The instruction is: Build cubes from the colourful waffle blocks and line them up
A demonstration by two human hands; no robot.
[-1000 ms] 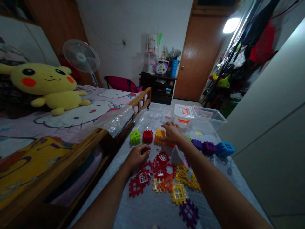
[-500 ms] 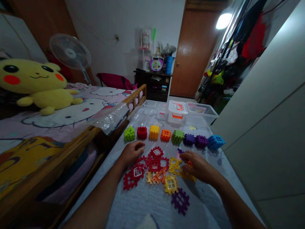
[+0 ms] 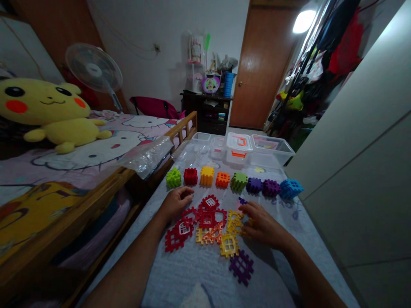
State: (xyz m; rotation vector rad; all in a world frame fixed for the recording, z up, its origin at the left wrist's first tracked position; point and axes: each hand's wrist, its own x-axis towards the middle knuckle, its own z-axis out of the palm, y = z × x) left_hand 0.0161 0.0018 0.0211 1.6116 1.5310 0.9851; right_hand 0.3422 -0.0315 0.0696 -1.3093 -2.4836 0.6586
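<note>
My right hand (image 3: 263, 223) curls over the right side of the flat plastic pieces. Between its thumb and fingers shows a bit of a yellow building panel, mostly hidden by the hand. Touching or close to it lies another yellow panel (image 3: 234, 221); a small purple piece (image 3: 242, 200) pokes out past the fingertips. My left hand (image 3: 176, 203) rests on the cloth with thumb and fingers apart, holding nothing. Beside it are several red panels (image 3: 174, 240), some with white window inserts. Orange pieces (image 3: 212, 234), a yellow window panel (image 3: 229, 245) and a purple panel (image 3: 241, 267) lie nearer me.
Behind my hands stands a row of assembled cubes, from lime green (image 3: 174, 178) to blue (image 3: 291, 189). Beyond them sit clear plastic boxes, one with an orange-latched lid (image 3: 238, 147). A wooden bed rail (image 3: 105, 190) borders the left; a pale cabinet (image 3: 359, 171) the right.
My right hand has shifted slightly left, and the yellow and orange pieces that showed under it are now mostly hidden. My left hand stays in about the same place.
</note>
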